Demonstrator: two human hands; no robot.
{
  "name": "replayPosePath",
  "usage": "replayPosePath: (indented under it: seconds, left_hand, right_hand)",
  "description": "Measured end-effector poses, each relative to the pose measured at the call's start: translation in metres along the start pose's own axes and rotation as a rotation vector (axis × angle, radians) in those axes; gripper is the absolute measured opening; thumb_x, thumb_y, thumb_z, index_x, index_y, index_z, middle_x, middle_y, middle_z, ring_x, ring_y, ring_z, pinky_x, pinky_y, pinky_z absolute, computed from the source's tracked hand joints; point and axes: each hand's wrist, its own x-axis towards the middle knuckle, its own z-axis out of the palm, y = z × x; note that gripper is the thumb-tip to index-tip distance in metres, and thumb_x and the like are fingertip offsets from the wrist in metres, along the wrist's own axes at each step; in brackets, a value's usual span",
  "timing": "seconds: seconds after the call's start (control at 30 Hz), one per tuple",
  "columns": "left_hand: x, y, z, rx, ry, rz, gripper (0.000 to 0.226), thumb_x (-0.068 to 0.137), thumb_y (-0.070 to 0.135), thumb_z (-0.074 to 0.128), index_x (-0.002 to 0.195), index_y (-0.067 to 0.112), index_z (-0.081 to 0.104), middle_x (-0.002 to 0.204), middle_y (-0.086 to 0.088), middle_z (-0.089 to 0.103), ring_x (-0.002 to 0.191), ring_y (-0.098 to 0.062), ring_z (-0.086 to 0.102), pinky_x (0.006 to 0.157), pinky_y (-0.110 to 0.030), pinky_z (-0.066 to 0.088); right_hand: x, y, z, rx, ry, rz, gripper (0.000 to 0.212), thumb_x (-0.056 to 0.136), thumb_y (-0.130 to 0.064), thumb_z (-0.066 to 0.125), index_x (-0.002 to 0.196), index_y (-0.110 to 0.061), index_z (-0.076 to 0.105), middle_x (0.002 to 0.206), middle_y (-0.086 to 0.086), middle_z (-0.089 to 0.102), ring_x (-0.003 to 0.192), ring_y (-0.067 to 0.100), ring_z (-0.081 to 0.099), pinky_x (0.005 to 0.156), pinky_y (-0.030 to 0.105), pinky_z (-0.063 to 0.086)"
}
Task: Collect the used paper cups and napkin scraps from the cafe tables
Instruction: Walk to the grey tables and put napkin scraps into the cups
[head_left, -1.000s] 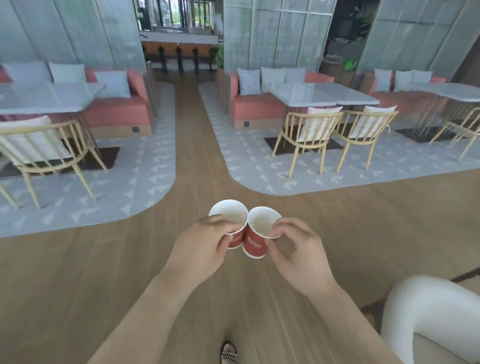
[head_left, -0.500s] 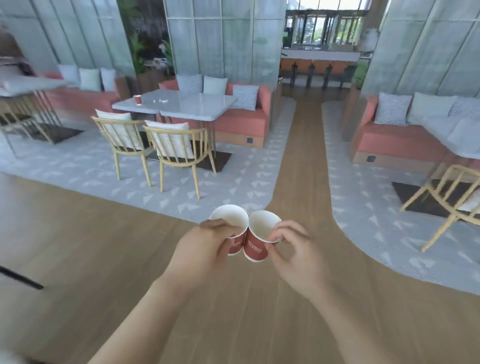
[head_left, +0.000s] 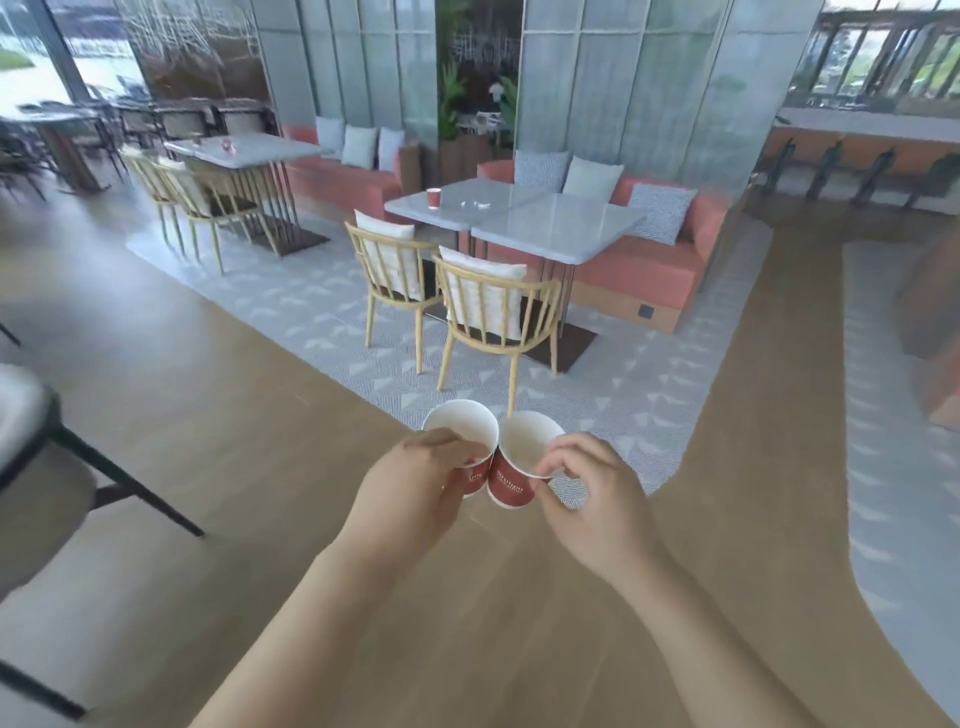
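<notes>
Holding cups between tables: left hand (head_left: 415, 486) grips left paper cup (head_left: 462, 428), right hand (head_left: 597, 501) pinches right paper cup (head_left: 511, 486) by rim. Next likely: nest them, fetch tabletop cup (head_left: 433, 198).

The left hand (head_left: 415, 483) hides most of the left cup (head_left: 460, 428). White bits (head_left: 480, 204) on the worktop (head_left: 545, 223) are too small to identify; a red object (head_left: 227, 146) beyond is blurred.

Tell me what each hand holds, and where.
Left hand grips the left cup near its rim; right hand pinches the right cup at its rim.
</notes>
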Motion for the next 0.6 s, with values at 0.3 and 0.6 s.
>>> replayPosePath:
  seconds: [0.3,0.6]
  left_hand:
    - [0.112,-0.095,0.030,-0.043,-0.126,-0.045,0.036,0.082,0.006,0.054,0.102,0.032,0.067,0.095,0.012,0.065,0.080,-0.018,0.061,0.061,-0.035,0.052]
    - [0.280,-0.187,0.084,-0.032,-0.183,-0.085,0.033,0.083,0.011,0.053,0.104,0.034,0.066,0.100,0.013,0.064,0.090,-0.014,0.062,0.067,-0.034,0.052]
  right_hand:
    - [0.106,0.070,0.072,0.010,-0.098,0.047,0.014,0.076,-0.019,0.074,0.076,-0.019,0.059,0.086,-0.009,0.057,0.085,0.004,0.054,0.074,0.015,0.042]
    - [0.258,0.176,0.141,-0.010,-0.106,0.080,0.012,0.075,-0.014,0.075,0.077,-0.015,0.063,0.089,-0.006,0.059,0.089,0.008,0.055,0.079,0.016,0.043]
